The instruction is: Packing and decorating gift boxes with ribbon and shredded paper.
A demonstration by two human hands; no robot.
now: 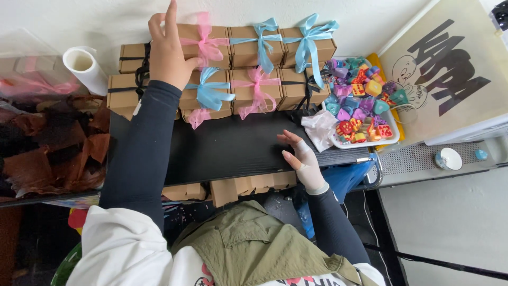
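Hands over a stack of ribboned gift boxes on a black table.

The left hand [168,50], fingers loosely spread and pointing up, rests on the cardboard boxes [233,74] stacked at upper centre of the frame, touching a pink-ribboned box [203,39]. The right hand [301,159], open with fingers slightly spread, hovers over the bare black table [227,148] at centre, holding nothing. Just right of it lie a white cloth [320,130] and a white tray [391,139] of coloured toy pieces [360,100]. A paper roll [84,66] and brown paper scraps [47,148] crowd the left side.
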